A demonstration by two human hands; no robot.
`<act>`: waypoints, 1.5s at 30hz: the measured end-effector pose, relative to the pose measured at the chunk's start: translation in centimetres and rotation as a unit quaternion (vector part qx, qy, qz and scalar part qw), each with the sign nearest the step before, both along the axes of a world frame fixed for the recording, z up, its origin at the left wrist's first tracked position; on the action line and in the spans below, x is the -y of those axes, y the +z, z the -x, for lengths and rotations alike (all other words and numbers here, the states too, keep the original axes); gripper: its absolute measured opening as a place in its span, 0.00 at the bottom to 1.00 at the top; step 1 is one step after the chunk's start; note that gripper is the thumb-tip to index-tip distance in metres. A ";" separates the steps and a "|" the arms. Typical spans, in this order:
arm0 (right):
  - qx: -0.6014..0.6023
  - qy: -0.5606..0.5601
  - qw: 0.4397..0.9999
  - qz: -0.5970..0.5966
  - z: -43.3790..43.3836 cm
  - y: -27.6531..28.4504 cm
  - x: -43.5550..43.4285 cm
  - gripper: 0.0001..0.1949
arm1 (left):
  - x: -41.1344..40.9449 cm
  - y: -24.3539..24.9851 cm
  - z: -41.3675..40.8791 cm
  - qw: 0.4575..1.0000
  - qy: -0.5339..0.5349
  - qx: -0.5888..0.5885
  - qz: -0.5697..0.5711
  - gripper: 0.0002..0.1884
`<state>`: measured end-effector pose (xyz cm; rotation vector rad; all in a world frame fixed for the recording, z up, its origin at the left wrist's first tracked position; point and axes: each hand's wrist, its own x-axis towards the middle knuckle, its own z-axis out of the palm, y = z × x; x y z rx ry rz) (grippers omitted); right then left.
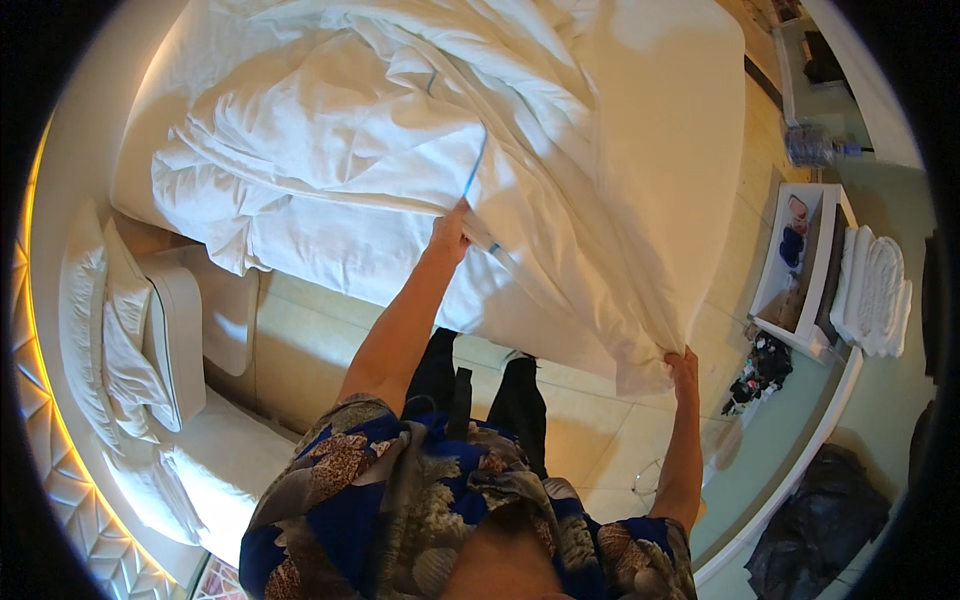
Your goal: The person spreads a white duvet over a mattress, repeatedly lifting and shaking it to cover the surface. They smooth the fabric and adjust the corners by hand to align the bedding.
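A rumpled white duvet (330,142) lies across the bed, its folds heaped towards the far left. My left hand (451,234) grips the edge of its cover near a thin blue stripe. Further right, my right hand (682,367) has hold of a gathered corner of the same white fabric. Between the two hands the edge runs taut and slants down to the right. Beneath it, a smooth white sheet (667,120) shows over the mattress at the right. My fingertips are partly hidden by cloth.
White pillows (124,322) are stacked by a nightstand (217,307) on the left. At the right stand an open white drawer unit (802,255), folded white towels (870,292), a large water bottle (810,145) and a black plastic bag (817,517). Small litter (761,371) lies on the tiled floor (585,427).
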<state>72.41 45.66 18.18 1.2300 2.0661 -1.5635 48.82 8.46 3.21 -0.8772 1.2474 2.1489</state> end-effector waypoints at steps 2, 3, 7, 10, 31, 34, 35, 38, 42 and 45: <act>-0.095 -0.026 0.994 0.052 -0.1 -0.4 -0.9 0.15 | -0.5 -0.3 -0.3 0.981 -0.020 -0.133 0.143 0.18; -0.090 -0.024 0.993 0.065 -0.2 -0.9 -1.5 0.15 | -0.3 0.1 -1.1 0.975 -0.021 -0.135 0.176 0.16; 0.045 -0.004 0.999 0.008 -0.8 -7.5 -4.5 0.12 | 2.4 2.3 -7.0 0.965 0.032 0.028 0.259 0.15; -0.031 0.066 0.996 0.055 -0.2 -12.2 0.3 0.13 | 7.4 -0.4 -11.9 0.923 0.132 0.117 0.341 0.19; -0.123 0.095 0.987 0.049 -1.4 -13.6 4.5 0.11 | -20.3 5.8 -15.1 0.838 -0.318 -0.206 0.393 0.22; -0.123 0.147 0.981 0.023 -2.7 -13.6 4.4 0.13 | -22.6 6.0 -15.0 0.762 -0.386 -0.189 0.485 0.30; -0.116 0.162 0.980 0.022 -3.1 -13.3 4.4 0.14 | -23.0 6.1 -15.0 0.737 -0.404 -0.182 0.510 0.31; -0.081 0.155 0.979 0.103 -4.3 -12.4 3.8 0.16 | -24.1 5.0 -14.9 0.673 -0.420 -0.177 0.583 0.29; -0.064 0.150 0.973 0.166 -8.7 -12.8 0.1 0.15 | -24.9 5.5 -13.7 0.670 -0.419 -0.143 0.596 0.26; -0.026 0.114 0.974 0.196 -13.3 -13.5 -3.3 0.15 | -25.1 4.4 -13.0 0.667 -0.382 -0.132 0.627 0.23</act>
